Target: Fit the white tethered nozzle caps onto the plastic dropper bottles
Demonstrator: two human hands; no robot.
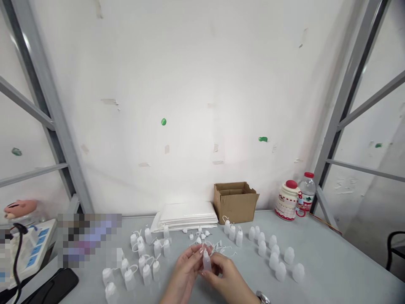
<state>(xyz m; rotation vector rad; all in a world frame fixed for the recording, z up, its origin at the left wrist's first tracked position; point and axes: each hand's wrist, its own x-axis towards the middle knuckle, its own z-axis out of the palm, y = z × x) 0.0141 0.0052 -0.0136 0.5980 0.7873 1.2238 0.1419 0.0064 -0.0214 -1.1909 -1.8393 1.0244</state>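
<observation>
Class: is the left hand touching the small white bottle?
Touching. The head view shows the left hand with its fingertips closed on the small white bottle.

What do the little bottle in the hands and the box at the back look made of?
Bottle: probably soft plastic, since it looks milky, translucent and matte. Box: cardboard, judging by its dull brown surface and folded-open flaps.
</observation>
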